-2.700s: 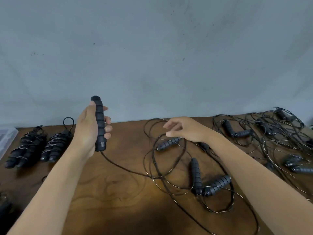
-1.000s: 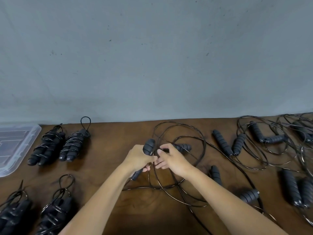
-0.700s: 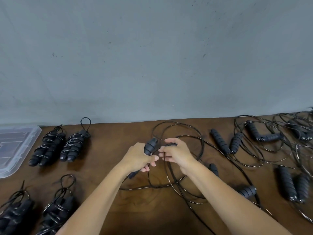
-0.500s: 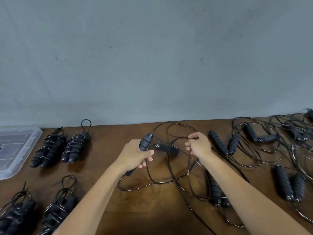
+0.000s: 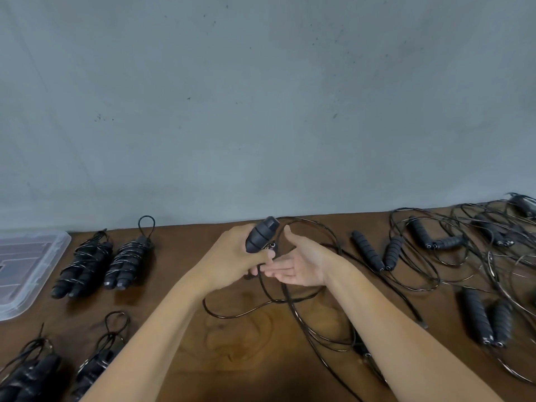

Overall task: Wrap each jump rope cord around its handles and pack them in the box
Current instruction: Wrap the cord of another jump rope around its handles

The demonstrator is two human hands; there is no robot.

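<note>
My left hand (image 5: 232, 258) grips a black ribbed jump rope handle (image 5: 262, 234), its end pointing up and away. A second small dark end shows just beside my left thumb. My right hand (image 5: 300, 264) lies open, palm turned up, and its straight fingertips touch the fingers of my left hand. The rope's thin black cord (image 5: 261, 304) hangs from the hands and loops loosely on the wooden table (image 5: 232, 361) below them. A clear plastic box (image 5: 29, 274) sits at the far left edge.
Two wrapped rope bundles (image 5: 84, 266) (image 5: 127, 262) lie beside the box, and two more (image 5: 29, 378) (image 5: 97, 365) at the near left. Loose handles (image 5: 368, 253) (image 5: 478, 319) and a tangle of cords (image 5: 478, 242) cover the right side. A grey wall stands behind.
My right hand let go of the cord, came back to the left hand and opened palm up. My left hand lifted the handle more upright. The second handle no longer lies on the table.
</note>
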